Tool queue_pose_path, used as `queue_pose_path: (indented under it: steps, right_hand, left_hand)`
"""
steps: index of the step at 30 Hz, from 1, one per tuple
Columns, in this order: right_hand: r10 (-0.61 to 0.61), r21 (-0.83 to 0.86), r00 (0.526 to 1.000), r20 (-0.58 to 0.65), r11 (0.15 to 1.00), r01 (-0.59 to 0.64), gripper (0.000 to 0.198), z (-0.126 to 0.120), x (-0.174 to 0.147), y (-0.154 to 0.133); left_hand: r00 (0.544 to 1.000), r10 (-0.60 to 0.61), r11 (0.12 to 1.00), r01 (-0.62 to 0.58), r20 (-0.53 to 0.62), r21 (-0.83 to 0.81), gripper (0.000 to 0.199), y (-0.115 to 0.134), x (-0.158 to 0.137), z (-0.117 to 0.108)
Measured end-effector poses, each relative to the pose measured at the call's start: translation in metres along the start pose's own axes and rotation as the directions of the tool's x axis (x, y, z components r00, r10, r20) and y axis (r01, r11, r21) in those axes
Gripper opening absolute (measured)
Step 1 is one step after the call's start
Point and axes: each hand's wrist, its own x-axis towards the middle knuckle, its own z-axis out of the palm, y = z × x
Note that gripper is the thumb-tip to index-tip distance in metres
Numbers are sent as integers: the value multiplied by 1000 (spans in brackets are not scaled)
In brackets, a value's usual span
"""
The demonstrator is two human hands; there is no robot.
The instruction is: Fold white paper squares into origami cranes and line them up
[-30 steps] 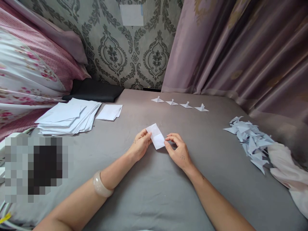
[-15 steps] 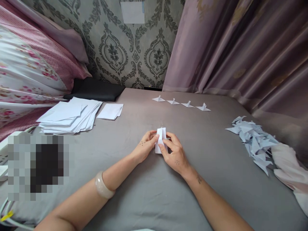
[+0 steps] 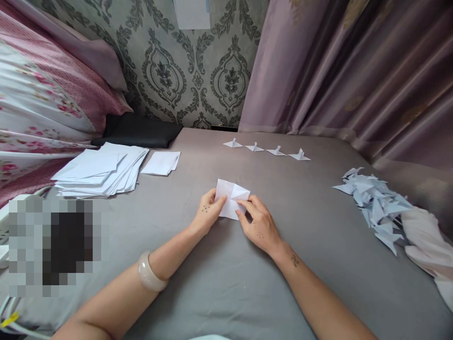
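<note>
A small white sheet of paper (image 3: 230, 193), creased across its middle and spread nearly flat, is held between my two hands just above the grey cloth surface. My left hand (image 3: 208, 211) pinches its left edge, thumb on top and fingers hidden behind. On the other side, my right hand (image 3: 260, 222) has the paper's right edge between thumb and fingers. Beyond my hands stands a row of several folded paper birds (image 3: 255, 147).
At the left lie a stack of large white paper (image 3: 102, 170), a smaller stack of paper squares (image 3: 161, 163) and a black folded item (image 3: 139, 131). A heap of folded paper birds (image 3: 373, 200) lies at the right beside a pale cloth (image 3: 424, 236). Curtains (image 3: 300, 61) hang behind.
The paper has gone from a narrow folded strip to an opened, creased sheet. My left hand has moved left, away from my right hand, which stays nearly in place.
</note>
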Motion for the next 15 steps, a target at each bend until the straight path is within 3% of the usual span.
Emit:
queue_pose_path:
  steps: [2, 5, 7, 10, 15]
  right_hand:
    - [53, 66, 998, -25, 996, -51, 25, 3, 1, 9]
    - [80, 36, 997, -6, 996, -80, 29, 7, 3, 22]
    - [105, 28, 994, -9, 994, -105, 28, 10, 4, 28]
    - [208, 148, 975, -84, 970, -194, 27, 13, 7, 38]
    - [263, 159, 954, -146, 958, -239, 33, 14, 10, 47]
  left_hand:
    - [1000, 25, 999, -25, -9, 36, 30, -6, 5, -5]
    - [992, 119, 973, -111, -29, 201, 33, -9, 9, -12]
    - [977, 200, 923, -162, -75, 350, 45, -8, 10, -15]
    - [940, 316, 833, -211, -127, 511, 60, -5, 12, -21]
    - [907, 402, 732, -235, -126, 640, 32, -9, 23, -33]
